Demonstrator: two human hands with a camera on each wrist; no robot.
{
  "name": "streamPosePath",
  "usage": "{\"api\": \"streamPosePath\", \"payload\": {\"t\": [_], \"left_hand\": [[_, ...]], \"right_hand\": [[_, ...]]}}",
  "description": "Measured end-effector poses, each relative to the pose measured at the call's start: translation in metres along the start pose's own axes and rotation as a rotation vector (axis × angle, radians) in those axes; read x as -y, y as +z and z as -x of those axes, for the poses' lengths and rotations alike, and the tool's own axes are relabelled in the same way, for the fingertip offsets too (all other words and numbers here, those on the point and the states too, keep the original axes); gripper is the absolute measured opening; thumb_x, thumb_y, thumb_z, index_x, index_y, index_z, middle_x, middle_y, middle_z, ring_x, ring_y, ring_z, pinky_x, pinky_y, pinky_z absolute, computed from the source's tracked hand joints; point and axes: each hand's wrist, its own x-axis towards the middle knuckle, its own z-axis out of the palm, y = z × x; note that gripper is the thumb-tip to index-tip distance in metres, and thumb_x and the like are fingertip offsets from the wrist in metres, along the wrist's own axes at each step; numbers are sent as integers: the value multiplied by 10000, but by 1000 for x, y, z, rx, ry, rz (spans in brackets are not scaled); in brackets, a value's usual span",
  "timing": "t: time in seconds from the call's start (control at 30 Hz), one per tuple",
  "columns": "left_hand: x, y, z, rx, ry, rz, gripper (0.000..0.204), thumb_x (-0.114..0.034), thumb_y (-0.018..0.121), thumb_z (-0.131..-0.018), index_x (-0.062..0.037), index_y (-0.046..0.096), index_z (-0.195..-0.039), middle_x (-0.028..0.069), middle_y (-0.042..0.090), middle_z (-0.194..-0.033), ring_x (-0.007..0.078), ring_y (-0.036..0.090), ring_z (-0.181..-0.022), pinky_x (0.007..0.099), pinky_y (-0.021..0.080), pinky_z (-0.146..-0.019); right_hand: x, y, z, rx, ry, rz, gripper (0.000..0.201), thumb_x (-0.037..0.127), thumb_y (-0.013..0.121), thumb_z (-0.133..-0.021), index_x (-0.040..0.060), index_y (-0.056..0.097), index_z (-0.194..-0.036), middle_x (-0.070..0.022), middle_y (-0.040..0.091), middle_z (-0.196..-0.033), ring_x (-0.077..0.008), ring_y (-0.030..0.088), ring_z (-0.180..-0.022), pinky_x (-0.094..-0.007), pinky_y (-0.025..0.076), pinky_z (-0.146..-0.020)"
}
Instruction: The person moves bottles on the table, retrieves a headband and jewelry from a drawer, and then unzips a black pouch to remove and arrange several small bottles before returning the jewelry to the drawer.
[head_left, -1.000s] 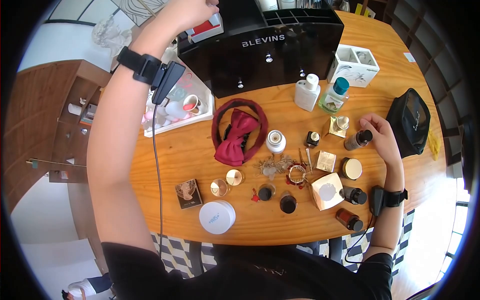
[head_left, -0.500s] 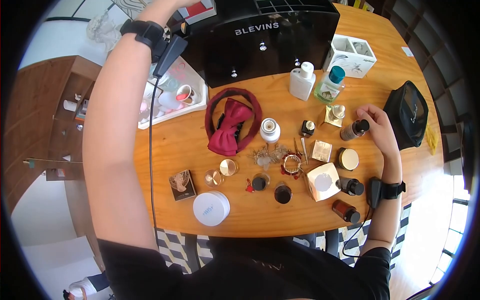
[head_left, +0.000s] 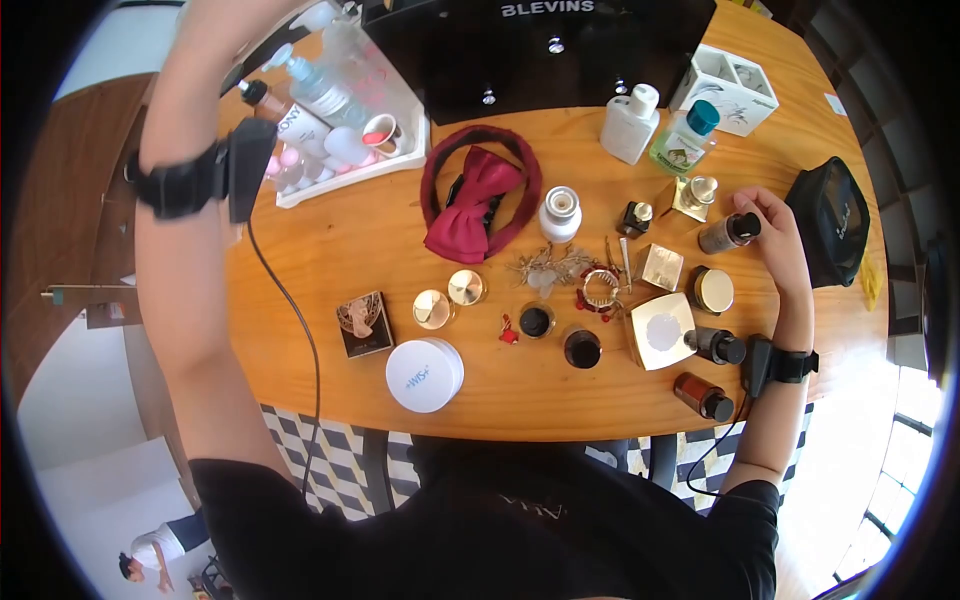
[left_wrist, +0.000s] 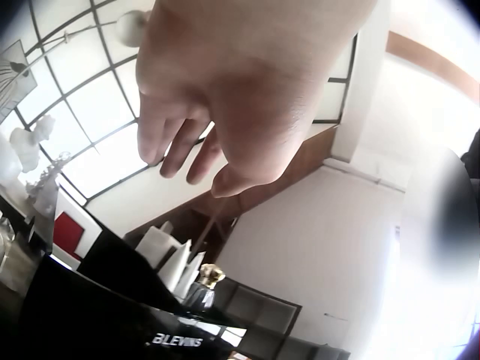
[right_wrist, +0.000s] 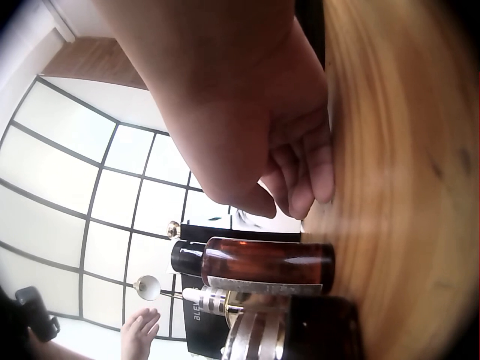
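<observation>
Right hand (head_left: 780,243), loosely curled and holding nothing, rests far nearer than the raised, equally empty left hand (left_wrist: 232,97) to the brown bottle (head_left: 717,237), which stands just left of its palm, long axis upright, topped by a black cap (head_left: 746,226).

An amber bottle (right_wrist: 262,264) with a black cap stands upright on the wooden table (right_wrist: 401,172)

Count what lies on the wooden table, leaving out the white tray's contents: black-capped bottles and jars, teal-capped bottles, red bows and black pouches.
Black-capped bottles and jars: 5
Teal-capped bottle: 1
Red bow: 1
Black pouch: 1
Total: 8
</observation>
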Motion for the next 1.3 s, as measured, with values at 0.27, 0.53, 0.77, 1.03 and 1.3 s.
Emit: {"api": "streamPosePath", "payload": {"t": [0.27, 0.53, 0.77, 1.03, 1.3], "left_hand": [[-31, -19, 154, 385, 43, -275, 341, -207, 719, -946, -34, 682, -1238, 137, 721, -1214, 294, 691, -1116, 365, 524, -964], [-12, 1, 285, 657, -390, -39, 472, -202, 773, -897, -41, 627, -1316, 174, 597, -1406, 361, 597, -1271, 432, 488, -1052], [-18, 37, 318, 340, -414, -15, 600, -302, 853, -812, -76, 631, -1322, 134, 626, -1325, 336, 622, -1193, 405, 525, -991], [-28, 62, 309, 437, -225, -142, 587, -346, 870, -761, -83, 653, -1238, 90, 658, -1148, 297, 657, -999, 405, 552, -833], [-35, 68, 307, 453, -219, -122, 726, -361, 900, -705, -82, 619, -1314, 112, 652, -1176, 327, 637, -1043, 428, 540, -890]], "right_hand": [[-7, -4, -2, -15, 2, -16, 217, 243, 620, -1043, 34, 675, -1061, 63, 606, -875, -15, 520, -788, -193, 402, -685], [-12, -8, -3, -16, 24, 14, 274, 311, 637, -1039, 45, 677, -1091, 64, 600, -920, -23, 525, -820, -198, 401, -720], [-20, -15, -6, 9, 16, -1, 300, 354, 629, -1041, 59, 670, -1081, 45, 623, -956, -36, 543, -840, -211, 417, -736], [-13, -12, -4, -10, 12, 55, 295, 342, 608, -1054, 54, 672, -1055, 41, 627, -934, -39, 551, -842, -213, 427, -752], [-10, -3, -3, -61, -42, 38, 251, 278, 615, -1043, 38, 678, -1082, 65, 590, -889, -18, 506, -785, -199, 390, -682]]}}
